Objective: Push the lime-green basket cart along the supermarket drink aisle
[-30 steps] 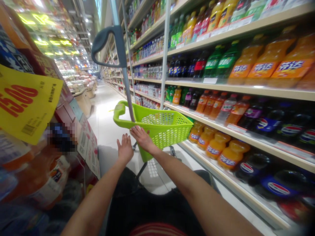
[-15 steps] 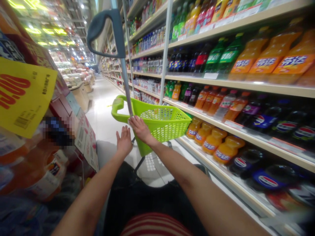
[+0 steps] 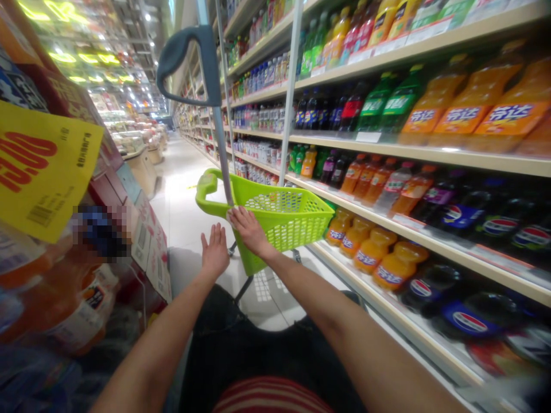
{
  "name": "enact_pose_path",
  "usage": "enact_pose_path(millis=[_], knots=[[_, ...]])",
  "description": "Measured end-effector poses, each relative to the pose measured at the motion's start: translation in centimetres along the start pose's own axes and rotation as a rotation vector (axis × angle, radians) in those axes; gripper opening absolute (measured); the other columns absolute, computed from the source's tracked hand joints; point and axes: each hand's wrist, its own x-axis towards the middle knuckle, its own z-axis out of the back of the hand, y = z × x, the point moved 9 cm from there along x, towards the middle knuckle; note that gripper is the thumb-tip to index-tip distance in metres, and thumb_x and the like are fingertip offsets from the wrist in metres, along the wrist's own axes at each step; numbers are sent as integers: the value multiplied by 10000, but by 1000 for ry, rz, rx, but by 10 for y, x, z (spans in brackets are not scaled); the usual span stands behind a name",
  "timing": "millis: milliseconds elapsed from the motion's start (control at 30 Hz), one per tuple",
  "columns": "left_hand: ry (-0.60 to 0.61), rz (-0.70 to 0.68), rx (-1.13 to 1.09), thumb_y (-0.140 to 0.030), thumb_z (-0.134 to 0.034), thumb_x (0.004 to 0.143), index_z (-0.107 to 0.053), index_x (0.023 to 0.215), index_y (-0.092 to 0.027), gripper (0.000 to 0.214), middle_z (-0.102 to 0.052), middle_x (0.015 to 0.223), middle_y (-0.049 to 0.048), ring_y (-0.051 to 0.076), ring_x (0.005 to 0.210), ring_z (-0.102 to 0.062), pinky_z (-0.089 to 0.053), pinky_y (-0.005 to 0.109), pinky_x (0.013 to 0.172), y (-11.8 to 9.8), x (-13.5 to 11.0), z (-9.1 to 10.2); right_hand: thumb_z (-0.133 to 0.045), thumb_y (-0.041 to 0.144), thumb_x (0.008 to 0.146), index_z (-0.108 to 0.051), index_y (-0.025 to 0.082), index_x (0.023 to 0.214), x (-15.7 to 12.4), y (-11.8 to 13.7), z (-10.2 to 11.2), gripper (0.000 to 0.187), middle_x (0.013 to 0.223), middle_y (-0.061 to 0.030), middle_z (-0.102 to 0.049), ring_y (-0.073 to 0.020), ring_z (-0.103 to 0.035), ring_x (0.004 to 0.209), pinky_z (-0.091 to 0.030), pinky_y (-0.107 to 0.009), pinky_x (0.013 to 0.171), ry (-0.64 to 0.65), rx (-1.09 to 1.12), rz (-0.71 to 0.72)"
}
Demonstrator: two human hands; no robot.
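Observation:
In front of me stands a lime-green wheeled shopping basket with holes in its walls. Its long grey pole rises to a dark grey loop handle at the upper left. My right hand lies against the basket's near rim, fingers stretched out and holding nothing. Left of it, my left hand hovers beside the basket, apart from it, with the palm down and fingers extended. The basket's inside bottom is hidden from this angle.
Drink shelves line the right side, with large orange soda bottles and dark cola bottles. At the left, a yellow price sign hangs near stacked boxes. A tiled aisle runs ahead.
The view has shifted very slightly. Both hands keep nearly the same place and pose, and the basket has not visibly moved.

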Motion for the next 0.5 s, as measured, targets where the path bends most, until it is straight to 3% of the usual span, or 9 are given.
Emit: enact_pose_path(millis=[133,333,400,500], knots=[[7,-7,10,-114,-378,717,-203,1384,-61,692,-135,1472,124,235,1362,-82,-42,532,1076,-3,3,3,-367,44,844,-406,141,1306,8,-1,-6,474,1385,-123,-370,-233,-208,1332,-243,-464,1062,30,2,-17],[8,-25,-10,-114,-376,715,-211,1380,-52,688,-124,1472,130,244,1361,-83,-32,530,1076,-4,-2,-6,-409,41,829,-480,123,1241,-45,7,-47,426,1316,-141,-460,-249,-344,1271,-338,-463,1008,177,-24,32],[15,-22,-25,-107,-373,710,-208,1381,-50,693,-128,1472,131,244,1360,-86,-31,532,1075,-3,-3,-9,-406,41,828,-496,117,1226,-52,7,-45,415,1310,-142,-467,-251,-341,1273,-345,-464,1004,190,-9,38],[32,-20,-33,-106,-374,709,-197,1384,-51,700,-116,1474,123,243,1361,-84,-26,537,1072,-4,-2,-10,-373,38,833,-472,116,1252,-36,1,-23,437,1345,-142,-423,-242,-254,1315,-299,-470,1035,128,26,19]])
